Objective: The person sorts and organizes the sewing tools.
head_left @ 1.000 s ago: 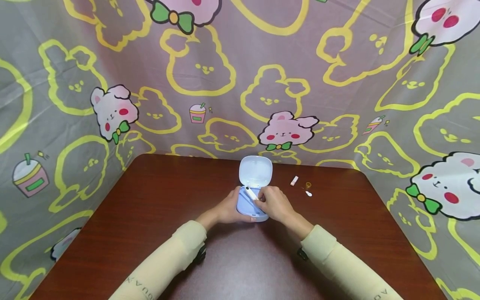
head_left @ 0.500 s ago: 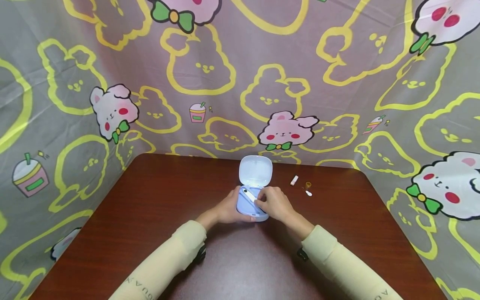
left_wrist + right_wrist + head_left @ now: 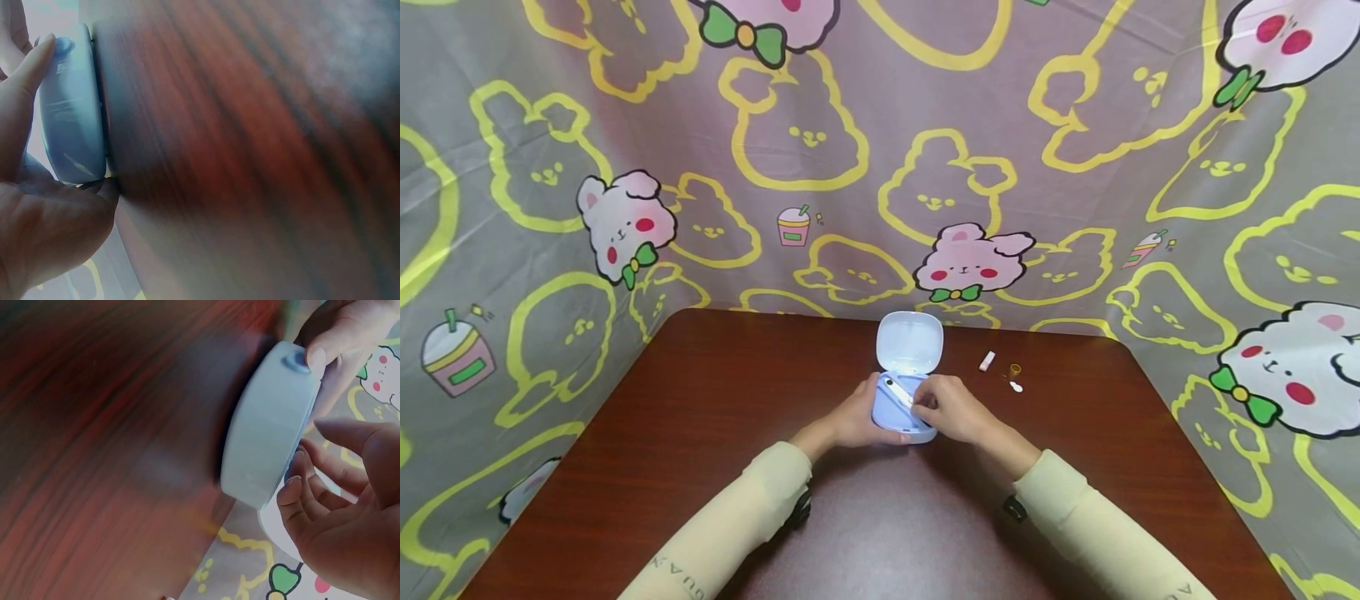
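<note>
A light blue case (image 3: 883, 416) stands on the table with its hinged lid (image 3: 911, 342) raised at the back. My left hand (image 3: 852, 418) grips the case's left side, thumb along the front wall near a round blue button (image 3: 63, 45). Inside the case, a slim white stick-shaped device (image 3: 897, 389) with a black dot near its upper end lies diagonally. My right hand (image 3: 953, 408) is over the case's right side, fingertips at the device's lower end. In the right wrist view its thumb stands apart from the bent fingers; the case wall hides what the fingertips touch.
Right of the case lie a small white-and-pink piece (image 3: 987, 361), a tiny yellow-rimmed round item (image 3: 1015, 369) and a small white piece (image 3: 1016, 387). A cartoon-printed curtain (image 3: 827, 200) surrounds the brown wooden table (image 3: 715, 400) at the back and sides.
The white device, earlier held tilted over the case by my right hand, has sunk down into it. My right forearm has shifted slightly right. My left hand keeps its place on the case.
</note>
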Demonstrator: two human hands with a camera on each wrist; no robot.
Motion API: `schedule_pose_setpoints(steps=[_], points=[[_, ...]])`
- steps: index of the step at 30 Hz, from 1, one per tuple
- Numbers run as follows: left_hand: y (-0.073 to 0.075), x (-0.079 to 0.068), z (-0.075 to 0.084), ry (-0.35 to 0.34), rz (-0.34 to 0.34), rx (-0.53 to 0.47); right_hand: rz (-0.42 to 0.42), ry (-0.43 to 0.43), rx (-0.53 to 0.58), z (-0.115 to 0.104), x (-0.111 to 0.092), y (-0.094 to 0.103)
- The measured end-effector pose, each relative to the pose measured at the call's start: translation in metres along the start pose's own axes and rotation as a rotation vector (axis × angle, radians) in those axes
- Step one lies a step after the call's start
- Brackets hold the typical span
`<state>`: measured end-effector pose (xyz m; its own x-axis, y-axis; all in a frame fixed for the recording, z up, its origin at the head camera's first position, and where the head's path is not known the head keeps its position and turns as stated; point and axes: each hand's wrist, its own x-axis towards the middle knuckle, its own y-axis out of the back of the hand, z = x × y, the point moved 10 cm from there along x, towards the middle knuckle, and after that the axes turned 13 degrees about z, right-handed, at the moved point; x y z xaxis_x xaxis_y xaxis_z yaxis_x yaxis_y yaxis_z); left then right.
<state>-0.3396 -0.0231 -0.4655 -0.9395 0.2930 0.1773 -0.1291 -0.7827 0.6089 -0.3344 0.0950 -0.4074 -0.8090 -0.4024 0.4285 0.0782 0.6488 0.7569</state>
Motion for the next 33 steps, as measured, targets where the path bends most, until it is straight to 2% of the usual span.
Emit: schedule_pose_setpoints(steps=[4,7,16,25,33], points=[[0.001,-0.001,0.002,-0.008,0.006,-0.005,-0.019,0.060,0.001,-0.004,-0.003,0.002],[0.002,0.000,0.003,-0.017,0.010,-0.006,-0.032,0.073,0.002,-0.003,-0.005,0.004],[0.002,0.002,0.001,-0.005,0.006,0.001,-0.040,0.059,-0.007,0.003,-0.007,0.015],[0.001,0.001,-0.002,0.014,-0.006,0.023,-0.033,0.067,-0.025,0.017,-0.008,0.020],[-0.001,0.001,-0.004,0.006,-0.006,0.030,-0.044,0.005,-0.033,0.034,-0.010,0.020]])
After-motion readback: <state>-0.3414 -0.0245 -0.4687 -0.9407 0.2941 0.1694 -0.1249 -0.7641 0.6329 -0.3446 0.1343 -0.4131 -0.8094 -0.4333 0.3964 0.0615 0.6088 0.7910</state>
